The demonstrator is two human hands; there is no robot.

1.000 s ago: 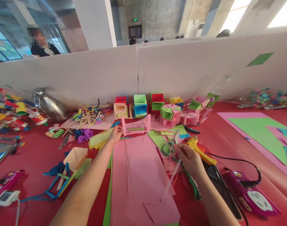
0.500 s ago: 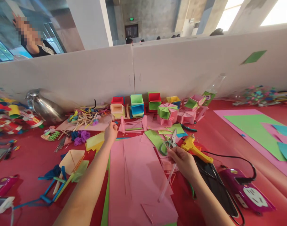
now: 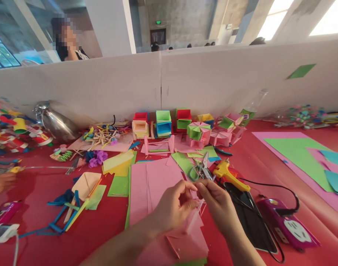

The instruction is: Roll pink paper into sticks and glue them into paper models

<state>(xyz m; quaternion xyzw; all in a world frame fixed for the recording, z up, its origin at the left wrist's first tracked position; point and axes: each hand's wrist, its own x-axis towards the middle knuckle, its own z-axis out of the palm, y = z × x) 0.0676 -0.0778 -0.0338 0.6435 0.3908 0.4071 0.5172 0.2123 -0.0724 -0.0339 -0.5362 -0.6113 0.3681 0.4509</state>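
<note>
Where the red table (image 3: 47,192) is covered with craft litter, the largest working surface is the stack of pink sheets (image 3: 154,177) lying flat at its middle, and both of the person's hands are raised just above the near right part of that stack.

Left hand (image 3: 171,208): thumb and forefinger closed in a narrow pinch, the other fingers curled under. Right hand (image 3: 217,207): thumb and forefinger likewise pinched, fingertips almost meeting those of the left. Between them they hold a pink strip (image 3: 195,218). It is thin and partly hidden by the fingers, so its exact width cannot be told.

Position: the strip hangs over the pink sheets, near the scissors (image 3: 202,168) and the yellow glue gun (image 3: 226,173), touching neither.

Orientation: the long axis runs on a slant. The upper end is in the fingertips and points away and to the right, toward the scissors. The lower end points down and left, toward the person, and appears to rest on or just above the sheets.

Judgement on handling: so slender a piece would crease easily, so the grip looks best kept light and close to the end. The two pinches should be set side by side rather than pulling against one another, and the free length left to hang straight. The glue gun nozzle is near enough to deserve care.

Another person's hand (image 3: 1,183) shows at the left edge, well apart.
</note>
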